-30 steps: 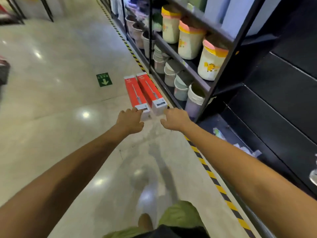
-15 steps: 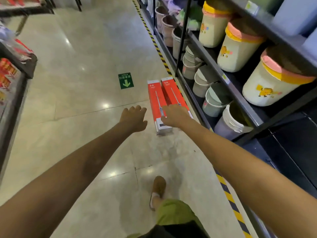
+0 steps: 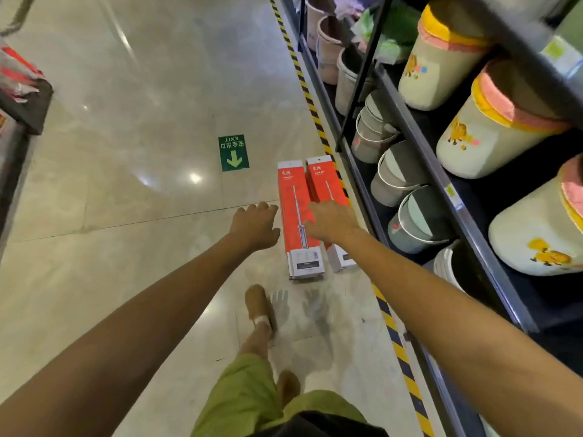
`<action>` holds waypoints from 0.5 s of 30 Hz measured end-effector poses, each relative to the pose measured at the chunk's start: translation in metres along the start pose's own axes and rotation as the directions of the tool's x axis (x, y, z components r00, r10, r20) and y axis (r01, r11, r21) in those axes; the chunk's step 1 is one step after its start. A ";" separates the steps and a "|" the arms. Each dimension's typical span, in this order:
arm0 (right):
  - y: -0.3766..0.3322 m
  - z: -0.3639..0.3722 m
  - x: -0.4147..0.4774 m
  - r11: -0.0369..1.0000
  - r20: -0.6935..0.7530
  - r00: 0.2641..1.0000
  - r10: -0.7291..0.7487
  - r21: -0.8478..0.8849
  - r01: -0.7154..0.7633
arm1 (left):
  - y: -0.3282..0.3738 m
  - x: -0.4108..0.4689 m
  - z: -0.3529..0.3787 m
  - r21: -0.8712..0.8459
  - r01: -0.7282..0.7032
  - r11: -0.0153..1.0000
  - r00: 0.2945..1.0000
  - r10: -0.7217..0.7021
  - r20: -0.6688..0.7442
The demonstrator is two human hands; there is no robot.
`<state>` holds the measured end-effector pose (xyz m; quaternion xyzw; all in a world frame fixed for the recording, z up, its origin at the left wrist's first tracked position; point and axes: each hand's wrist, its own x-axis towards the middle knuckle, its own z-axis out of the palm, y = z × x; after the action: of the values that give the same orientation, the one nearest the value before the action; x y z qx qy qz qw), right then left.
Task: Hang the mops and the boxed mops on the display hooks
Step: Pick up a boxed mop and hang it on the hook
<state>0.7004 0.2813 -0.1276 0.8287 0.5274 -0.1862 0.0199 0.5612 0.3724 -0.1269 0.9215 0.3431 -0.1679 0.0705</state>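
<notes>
Lying on floor (image 3: pixel 126 190): boxed mops (image 3: pixel 295 197) below right hand (image 3: pixel 332 220), beside left hand (image 3: pixel 255 223).

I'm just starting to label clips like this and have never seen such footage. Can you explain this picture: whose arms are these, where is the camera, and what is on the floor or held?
No machine here: a person works with bare hands. The picture comes from a wide-angle camera worn on the head, looking forward and down, so the arms are the wearer's own. On the floor lie two red boxed mops side by side, the left box and the right box, next to a shelf rack holding buckets. The left hand reaches beside the left box; the right hand is over both boxes. Both hands look open and hold nothing; whether the right one touches a box I cannot tell.
</notes>
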 end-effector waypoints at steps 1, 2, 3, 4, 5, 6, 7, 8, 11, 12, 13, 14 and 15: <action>0.004 -0.002 0.017 1.000 0.012 1.000 0.003 0.003 -0.003 | -0.004 0.019 0.000 0.007 -0.009 1.000 1.000 0.009 0.003; 0.008 -0.002 0.035 1.000 0.023 1.000 0.003 0.017 -0.004 | -0.009 0.039 -0.001 0.017 -0.021 1.000 1.000 0.021 0.010; 0.013 -0.003 0.054 1.000 0.027 1.000 -0.001 0.030 0.000 | -0.014 0.059 -0.001 0.030 -0.036 0.999 0.999 0.035 0.014; 0.017 -0.004 0.073 0.999 0.027 1.000 -0.008 0.033 0.007 | -0.019 0.080 0.000 0.044 -0.054 0.998 0.998 0.054 0.020; 0.022 -0.004 0.092 1.000 0.032 0.999 -0.009 0.030 0.009 | -0.025 0.100 0.000 0.052 -0.072 0.996 0.997 0.070 0.035; 0.026 -0.005 0.109 1.000 0.046 0.999 -0.005 0.030 0.004 | -0.030 0.120 -0.001 0.058 -0.081 0.995 0.995 0.078 0.057; 0.029 -0.006 0.127 1.000 0.068 0.998 0.004 0.025 -0.006 | -0.034 0.140 -0.002 0.058 -0.087 0.995 0.993 0.082 0.086; 0.032 -0.008 0.144 1.000 0.088 0.996 0.014 0.014 -0.015 | -0.038 0.159 -0.001 0.051 -0.088 0.995 0.990 0.082 0.115; 0.047 -0.010 0.197 0.999 0.123 0.991 0.043 -0.012 -0.042 | -0.046 0.219 0.003 0.034 -0.096 0.995 0.981 0.089 0.174; 0.053 -0.007 0.215 0.999 0.139 0.989 0.052 -0.011 -0.051 | -0.048 0.240 0.007 0.029 -0.099 0.995 0.979 0.092 0.182; 0.061 -0.003 0.232 0.998 0.160 0.985 0.057 -0.011 -0.056 | -0.049 0.259 0.013 0.025 -0.106 0.994 0.978 0.100 0.183; 0.068 0.003 0.249 0.998 0.178 0.982 0.059 -0.018 -0.057 | -0.050 0.277 0.018 0.021 -0.115 0.993 0.978 0.109 0.178; 0.076 0.012 0.265 0.998 0.190 0.979 0.066 -0.028 -0.062 | -0.049 0.295 0.025 0.017 -0.118 0.993 0.978 0.113 0.178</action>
<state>0.8635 0.4748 -0.2383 0.8234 0.4980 -0.2583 0.0856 0.7313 0.5830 -0.2568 0.9221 0.2793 -0.2493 0.0976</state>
